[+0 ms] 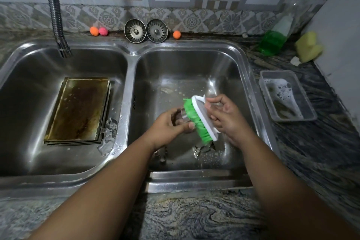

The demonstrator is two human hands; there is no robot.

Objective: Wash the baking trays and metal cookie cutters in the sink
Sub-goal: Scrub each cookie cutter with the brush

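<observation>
Centre of the frame, above the right basin of the sink [129, 53]: a small metal cookie cutter [181, 118], gripped in the curled fingers of the left hand [168, 126], thumb along its near side. Shape hard to tell, perhaps round, half hidden by fingers and bristles. Pressed against it from the right, the green bristles of a white-backed brush [196, 119], tilted on edge and clasped around its back by the right hand [224, 116]. Both hands closed on what they hold, just beside each other, forearms reaching in from the lower edge.

Below the hands, on the wet, suds-flecked floor of the same basin, loose cutters [204, 149], partly covered by the arms. In the left basin, a stack of stained baking trays [78, 109] lying flat, with spare cutters [109, 132] along its right edge, near the divider. Tap [58, 25] hanging over the upper left of that basin.

Along the back wall, two metal strainers [135, 30] leaning side by side, between small balls [94, 31], orange and pink. Upper right, on the counter [194, 218]: a bottle [276, 35] of green soap tilted against the wall, a yellow sponge [308, 46] beside it, and nearer, a clear plastic tub [286, 95] of foamy water.
</observation>
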